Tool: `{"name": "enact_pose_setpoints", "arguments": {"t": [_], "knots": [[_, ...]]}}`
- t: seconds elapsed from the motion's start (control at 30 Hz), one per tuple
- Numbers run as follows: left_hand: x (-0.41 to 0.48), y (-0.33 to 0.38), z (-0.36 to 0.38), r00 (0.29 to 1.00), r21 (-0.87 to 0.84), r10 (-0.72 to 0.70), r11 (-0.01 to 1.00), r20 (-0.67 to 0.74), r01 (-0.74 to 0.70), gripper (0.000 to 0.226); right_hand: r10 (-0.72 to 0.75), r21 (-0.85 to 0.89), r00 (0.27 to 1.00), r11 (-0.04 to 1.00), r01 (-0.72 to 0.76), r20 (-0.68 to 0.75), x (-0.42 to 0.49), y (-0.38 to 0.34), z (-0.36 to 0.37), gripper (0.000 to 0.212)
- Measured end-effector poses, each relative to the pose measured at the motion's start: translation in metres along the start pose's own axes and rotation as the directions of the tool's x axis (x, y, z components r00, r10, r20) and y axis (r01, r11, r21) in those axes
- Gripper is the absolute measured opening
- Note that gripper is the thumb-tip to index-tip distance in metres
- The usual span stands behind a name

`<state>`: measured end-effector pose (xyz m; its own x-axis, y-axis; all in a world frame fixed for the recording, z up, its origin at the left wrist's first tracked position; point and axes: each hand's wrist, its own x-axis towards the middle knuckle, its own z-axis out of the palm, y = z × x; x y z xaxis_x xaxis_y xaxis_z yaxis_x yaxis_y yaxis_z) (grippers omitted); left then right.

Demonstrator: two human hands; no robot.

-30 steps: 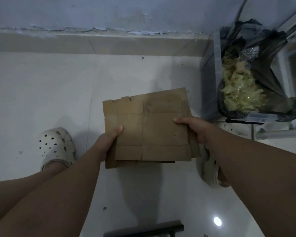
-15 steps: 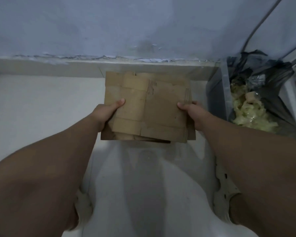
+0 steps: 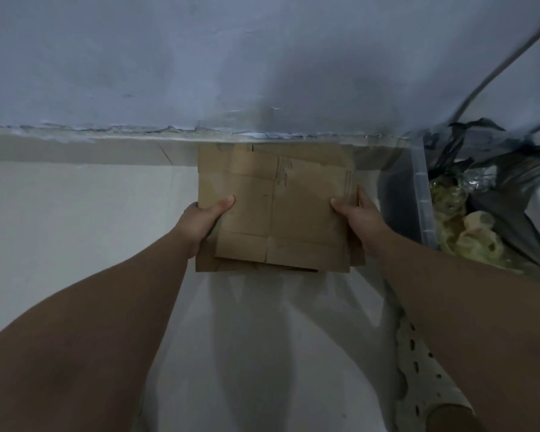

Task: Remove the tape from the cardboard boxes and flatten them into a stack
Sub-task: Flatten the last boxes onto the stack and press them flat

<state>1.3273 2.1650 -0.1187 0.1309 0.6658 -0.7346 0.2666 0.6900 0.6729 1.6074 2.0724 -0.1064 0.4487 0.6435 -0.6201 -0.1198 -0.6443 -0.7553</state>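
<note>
A stack of flattened brown cardboard boxes (image 3: 278, 210) is held out in front of me, its far edge near the foot of the wall. My left hand (image 3: 205, 221) grips the stack's left edge with the thumb on top. My right hand (image 3: 357, 218) grips the right edge the same way. The sheets lie slightly offset, so lower layers stick out at the near and left edges. No tape shows on the top sheet.
A clear plastic bin (image 3: 423, 198) lined with a black bag (image 3: 508, 194) stands at the right against the wall, holding crumpled yellowish tape (image 3: 468, 235). A pale perforated clog (image 3: 424, 378) is at lower right. White tiled floor (image 3: 75, 219) meets a beige skirting (image 3: 91, 151).
Both hands have carried the cardboard stack forward toward the wall. The view has tilted up, so the left clog and the dark object on the floor are gone from sight.
</note>
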Motion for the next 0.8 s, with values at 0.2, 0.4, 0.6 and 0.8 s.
{"name": "enact_pose_setpoints", "arguments": {"t": [0.2,0.4,0.6,0.8], "knots": [[0.006,-0.01,0.033,0.758,0.934,0.644,0.325,-0.104,-0.148,0.068,-0.326,-0.921,0.94,0.389,0.034,-0.103,-0.006,0.003,0.038,0.06],[-0.01,-0.017,0.056,0.823,0.922,0.418,-0.134,0.384,-0.363,0.046,-0.228,-0.968,0.944,0.016,0.249,0.239,-0.022,0.021,0.064,0.044],[-0.015,0.027,0.077,0.933,0.947,0.164,-0.075,0.32,-0.312,0.042,0.007,-0.951,0.955,0.095,0.293,0.295,-0.024,-0.004,0.06,0.065],[-0.032,0.039,0.084,0.929,0.974,0.296,-0.026,0.221,-0.223,0.038,-0.097,-0.905,0.936,0.236,0.353,0.34,-0.043,-0.031,0.059,0.06]]}}
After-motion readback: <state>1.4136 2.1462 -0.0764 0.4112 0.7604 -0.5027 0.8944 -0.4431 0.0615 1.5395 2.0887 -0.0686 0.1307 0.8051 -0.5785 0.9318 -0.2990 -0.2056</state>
